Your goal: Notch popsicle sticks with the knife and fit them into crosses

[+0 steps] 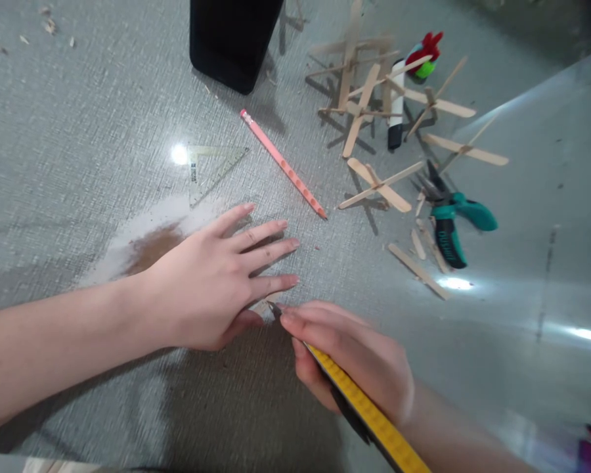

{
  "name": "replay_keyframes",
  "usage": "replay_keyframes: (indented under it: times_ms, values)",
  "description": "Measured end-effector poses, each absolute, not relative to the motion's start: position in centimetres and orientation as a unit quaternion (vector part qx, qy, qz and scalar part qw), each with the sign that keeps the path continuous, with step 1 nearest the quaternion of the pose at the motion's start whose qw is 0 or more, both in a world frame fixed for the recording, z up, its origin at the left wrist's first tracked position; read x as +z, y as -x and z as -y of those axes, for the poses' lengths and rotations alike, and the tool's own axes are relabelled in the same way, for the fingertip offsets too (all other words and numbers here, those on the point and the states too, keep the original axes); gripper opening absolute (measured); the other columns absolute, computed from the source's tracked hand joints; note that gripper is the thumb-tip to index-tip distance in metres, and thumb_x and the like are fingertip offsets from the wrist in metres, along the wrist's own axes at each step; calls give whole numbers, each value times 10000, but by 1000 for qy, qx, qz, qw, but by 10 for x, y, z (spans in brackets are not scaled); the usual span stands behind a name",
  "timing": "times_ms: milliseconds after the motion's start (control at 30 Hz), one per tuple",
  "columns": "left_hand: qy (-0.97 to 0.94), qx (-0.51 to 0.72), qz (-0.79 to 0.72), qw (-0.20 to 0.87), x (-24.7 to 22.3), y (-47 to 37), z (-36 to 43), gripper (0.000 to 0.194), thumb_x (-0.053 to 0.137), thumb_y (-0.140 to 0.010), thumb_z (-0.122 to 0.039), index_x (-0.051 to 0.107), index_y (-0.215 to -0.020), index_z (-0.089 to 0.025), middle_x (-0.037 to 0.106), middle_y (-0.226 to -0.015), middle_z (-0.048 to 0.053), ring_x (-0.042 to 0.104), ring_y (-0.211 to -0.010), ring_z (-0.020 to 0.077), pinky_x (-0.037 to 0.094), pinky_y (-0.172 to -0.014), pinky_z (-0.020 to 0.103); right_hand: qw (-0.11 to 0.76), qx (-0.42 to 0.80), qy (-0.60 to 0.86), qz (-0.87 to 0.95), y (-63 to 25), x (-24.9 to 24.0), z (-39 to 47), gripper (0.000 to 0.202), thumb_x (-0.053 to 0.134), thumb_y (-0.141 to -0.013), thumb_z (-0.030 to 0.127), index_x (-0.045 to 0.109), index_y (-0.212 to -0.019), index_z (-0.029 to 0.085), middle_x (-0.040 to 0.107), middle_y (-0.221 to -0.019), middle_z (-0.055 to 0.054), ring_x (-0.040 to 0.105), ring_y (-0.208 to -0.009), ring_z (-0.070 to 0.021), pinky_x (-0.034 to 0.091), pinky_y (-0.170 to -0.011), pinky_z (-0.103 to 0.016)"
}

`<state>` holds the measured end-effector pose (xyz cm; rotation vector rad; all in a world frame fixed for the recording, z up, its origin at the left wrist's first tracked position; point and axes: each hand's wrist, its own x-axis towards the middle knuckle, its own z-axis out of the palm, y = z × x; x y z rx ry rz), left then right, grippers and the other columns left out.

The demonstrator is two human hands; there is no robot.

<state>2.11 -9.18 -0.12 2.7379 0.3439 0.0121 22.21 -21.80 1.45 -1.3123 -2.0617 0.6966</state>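
Right grip (362,351) clasps the knife (369,407), tip at the stick (260,307). Left grip (221,276) lies spread flat against the stick.

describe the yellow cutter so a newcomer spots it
On the grey table, find the right hand. Slanting through its grip is the cutter, tip towards the left hand. Its yellow body sets it apart from the pink pencil and teal-handled pliers.

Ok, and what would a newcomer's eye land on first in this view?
Probably the yellow-handled knife in the right hand at lower centre, its tip close to the spread left hand. After that, likely the teal-and-black pliers towards the right and the crossed wooden sticks at upper right, with the pink pencil slanting near top centre.
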Motion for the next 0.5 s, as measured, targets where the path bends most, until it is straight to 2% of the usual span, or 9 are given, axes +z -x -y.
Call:
replay_keyframes:
  times_ms: [500]
  values:
    - [-969,12,-123,213,0,-20,93,560,621,-873,-437,538,-1415,-320,370,-1605,42,261,-1526,286,86,-1253,562,299,282,474,779,-229,7,221,424,541,-829,56,585,-1228,191,724,-976,-81,716,-833,-172,630,-779,-327]
